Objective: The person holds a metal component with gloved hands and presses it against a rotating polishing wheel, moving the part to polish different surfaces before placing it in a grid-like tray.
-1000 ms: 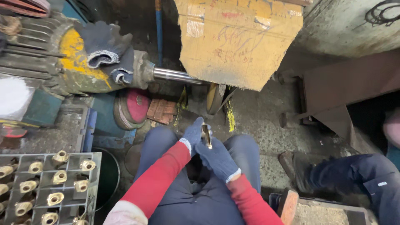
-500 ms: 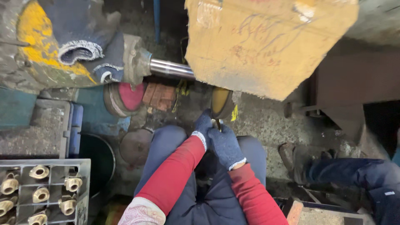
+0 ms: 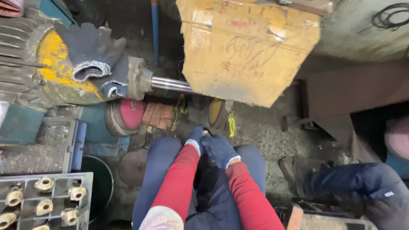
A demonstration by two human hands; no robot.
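Observation:
Both my hands wear dark blue knit gloves and red sleeves. My left hand [image 3: 197, 135] and my right hand [image 3: 219, 150] are closed together around a small metal part [image 3: 205, 133], barely visible between the fingers. They hold it right at the lower edge of a yellowish polishing wheel [image 3: 215, 111] on a steel shaft [image 3: 170, 84]. The shaft comes out of a grey and yellow motor [image 3: 55, 81] at left. A worn cardboard shield [image 3: 247, 51] covers the wheel's top. My knees in blue trousers sit below the hands.
Spare blue gloves [image 3: 91, 55] lie on the motor. A grey crate [image 3: 42, 200] of brass fittings stands at the lower left. A red disc [image 3: 128, 114] and a round black tub [image 3: 100, 183] are beside my left knee. Another person's leg and shoe [image 3: 341, 187] are at right.
My hands rose from my lap toward the polishing wheel with the small part. The camera tilted and moved closer to the wheel.

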